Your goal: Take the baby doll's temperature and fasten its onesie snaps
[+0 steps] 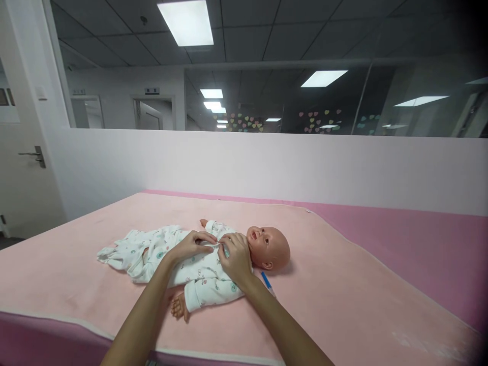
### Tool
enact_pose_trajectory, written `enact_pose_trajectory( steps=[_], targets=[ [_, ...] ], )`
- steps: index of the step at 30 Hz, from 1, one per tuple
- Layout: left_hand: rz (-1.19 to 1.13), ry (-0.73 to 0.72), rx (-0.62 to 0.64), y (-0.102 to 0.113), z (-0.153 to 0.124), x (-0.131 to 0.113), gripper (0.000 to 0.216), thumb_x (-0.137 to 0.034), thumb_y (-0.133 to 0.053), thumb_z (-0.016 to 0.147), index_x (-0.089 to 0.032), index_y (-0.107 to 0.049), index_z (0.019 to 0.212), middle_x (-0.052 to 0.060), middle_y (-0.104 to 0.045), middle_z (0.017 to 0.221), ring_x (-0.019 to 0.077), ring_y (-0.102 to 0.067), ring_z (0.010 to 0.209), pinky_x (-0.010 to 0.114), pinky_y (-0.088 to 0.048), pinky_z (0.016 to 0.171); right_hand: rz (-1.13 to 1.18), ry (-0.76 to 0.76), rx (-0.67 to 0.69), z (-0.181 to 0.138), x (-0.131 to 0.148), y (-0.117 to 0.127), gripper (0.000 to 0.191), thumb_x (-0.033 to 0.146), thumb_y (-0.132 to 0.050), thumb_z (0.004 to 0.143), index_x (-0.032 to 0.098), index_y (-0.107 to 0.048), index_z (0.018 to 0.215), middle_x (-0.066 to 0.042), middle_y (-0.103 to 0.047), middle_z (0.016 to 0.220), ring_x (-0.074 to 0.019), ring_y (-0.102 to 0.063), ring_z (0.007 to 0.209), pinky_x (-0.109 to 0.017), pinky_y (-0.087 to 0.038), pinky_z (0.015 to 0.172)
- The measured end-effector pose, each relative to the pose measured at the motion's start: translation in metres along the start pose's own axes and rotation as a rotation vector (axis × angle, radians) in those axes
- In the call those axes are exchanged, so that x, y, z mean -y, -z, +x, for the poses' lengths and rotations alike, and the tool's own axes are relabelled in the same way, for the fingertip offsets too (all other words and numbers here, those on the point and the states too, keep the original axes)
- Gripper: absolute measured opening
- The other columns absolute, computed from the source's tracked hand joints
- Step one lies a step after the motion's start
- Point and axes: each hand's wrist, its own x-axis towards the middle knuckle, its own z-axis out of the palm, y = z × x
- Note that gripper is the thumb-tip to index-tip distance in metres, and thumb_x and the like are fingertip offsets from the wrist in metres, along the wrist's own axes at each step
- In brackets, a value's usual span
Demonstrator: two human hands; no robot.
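A baby doll (269, 246) lies on its back on a light pink blanket (324, 284), head to the right. It wears a white printed romper (198, 277). My left hand (192, 245) pinches the romper's front at the doll's chest. Close beside it, my right hand (236, 259) is closed on the romper fabric near the collar, just below the doll's chin. The fingertips of both hands meet at the garment's front opening. The doll's bare hand (179, 307) sticks out of the near sleeve.
A blue-and-white pen-like object (268, 283) lies on the blanket beside the doll's head. The blanket covers a darker pink bed (419, 239) that stands against a white half wall with glass above. A white door (23, 168) is at the left.
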Motion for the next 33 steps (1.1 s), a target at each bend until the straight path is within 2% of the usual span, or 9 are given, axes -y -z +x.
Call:
enact_pose_trajectory(
  steps=[4,10,13,17,20,25,29,33],
  targets=[
    [-0.017,-0.025,0.008,0.0001,-0.0006,0.0005,0.021,-0.023,-0.066,0.064,-0.015,-0.067,0.083,0.009,-0.062,0.101,0.0214,-0.054,0.097,0.031,-0.04,0.085,0.017,0.041,-0.012,-0.0001,0.0025,0.0022,0.013,0.013,-0.045,0.078,0.018,-0.056,0.075,0.0,-0.058,0.072,-0.0131,-0.047,0.071,-0.029,-0.032,0.076],
    [0.012,-0.008,-0.015,-0.0012,-0.0001,-0.0001,0.017,-0.025,-0.065,0.065,-0.015,-0.064,0.079,0.007,-0.063,0.095,0.0203,-0.055,0.093,0.031,-0.04,0.084,0.014,0.06,-0.015,-0.0013,0.0009,-0.0002,0.016,0.014,-0.043,0.08,0.019,-0.057,0.075,0.0,-0.057,0.068,-0.0124,-0.048,0.069,-0.03,-0.031,0.081],
    [0.03,0.003,-0.026,-0.0014,0.0,-0.0002,0.017,-0.026,-0.065,0.064,-0.014,-0.064,0.077,0.007,-0.064,0.089,0.0194,-0.056,0.088,0.03,-0.042,0.08,0.008,0.044,-0.005,-0.0019,-0.0004,-0.0019,0.015,0.014,-0.043,0.08,0.019,-0.057,0.075,0.0,-0.057,0.067,-0.0125,-0.049,0.069,-0.03,-0.031,0.08],
    [0.027,0.04,-0.096,-0.0017,-0.0009,-0.0016,0.018,-0.029,-0.065,0.065,-0.013,-0.062,0.072,0.004,-0.064,0.072,0.0165,-0.057,0.072,0.026,-0.043,0.066,0.005,0.038,0.006,-0.0016,-0.0009,-0.003,0.014,0.013,-0.045,0.079,0.019,-0.057,0.074,0.0,-0.057,0.067,-0.013,-0.048,0.069,-0.028,-0.032,0.073],
    [0.011,0.044,-0.143,-0.0027,-0.0012,-0.0026,0.02,-0.031,-0.067,0.063,-0.013,-0.059,0.069,0.002,-0.063,0.067,0.0154,-0.057,0.067,0.024,-0.042,0.06,-0.002,0.045,0.0,-0.0012,-0.001,-0.0038,0.015,0.012,-0.044,0.078,0.019,-0.057,0.075,0.0,-0.057,0.066,-0.0129,-0.049,0.069,-0.028,-0.032,0.073],
    [0.037,0.018,-0.19,-0.0041,0.0004,-0.0013,0.022,-0.032,-0.069,0.06,-0.012,-0.062,0.067,0.002,-0.063,0.064,0.0147,-0.056,0.063,0.023,-0.041,0.057,-0.009,0.035,-0.013,-0.0011,-0.001,-0.0051,0.015,0.012,-0.044,0.077,0.018,-0.057,0.073,0.0,-0.057,0.065,-0.0131,-0.049,0.068,-0.028,-0.032,0.073],
    [0.112,0.029,-0.255,-0.0053,0.0014,-0.0011,0.025,-0.038,-0.063,0.067,-0.013,-0.064,0.064,0.001,-0.06,0.058,0.0126,-0.052,0.057,0.022,-0.038,0.052,0.007,0.007,-0.015,-0.0013,-0.0007,-0.0051,0.015,0.011,-0.044,0.077,0.018,-0.056,0.072,0.0,-0.058,0.066,-0.0134,-0.048,0.068,-0.028,-0.032,0.072],
    [0.121,0.009,-0.199,-0.0055,0.0013,-0.0002,0.026,-0.038,-0.064,0.065,-0.013,-0.066,0.069,0.004,-0.063,0.066,0.0151,-0.054,0.064,0.024,-0.041,0.058,0.011,-0.007,-0.007,-0.0011,-0.0008,-0.0049,0.014,0.011,-0.045,0.076,0.018,-0.056,0.071,0.0,-0.058,0.066,-0.0132,-0.048,0.067,-0.028,-0.032,0.072]
  ],
)
